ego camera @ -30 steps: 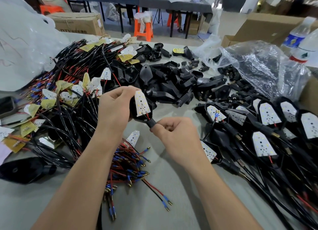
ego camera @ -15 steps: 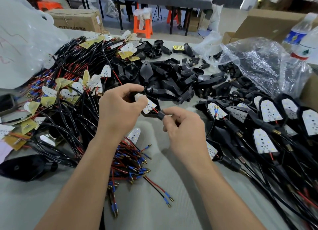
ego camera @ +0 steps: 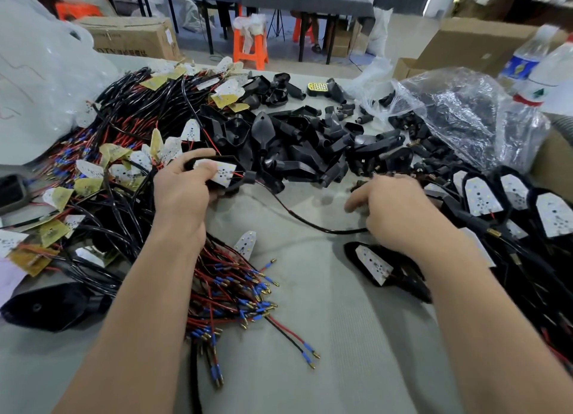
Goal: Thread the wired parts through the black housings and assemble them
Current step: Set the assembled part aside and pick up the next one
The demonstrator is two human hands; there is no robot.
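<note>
Left grip: the left hand (ego camera: pixel 179 193) pinches a black housing (ego camera: pixel 249 176), thumb pressed on the LED board (ego camera: pixel 221 173) seated inside it.
Right grip: the right hand (ego camera: pixel 397 209), blurred, has its fingers curled, apparently round the cable (ego camera: pixel 297 215) leaving the housing's stem; the cable sags between the two hands.
Step in hand: this unit looks threaded and seated.
Done: finished units (ego camera: pixel 483 196) lie just right of the right hand.
Left: empty housings (ego camera: pixel 294 147) are heaped beyond both grips, and unthreaded wired boards (ego camera: pixel 108 172) lie left of the left hand. Much work remains.
</note>
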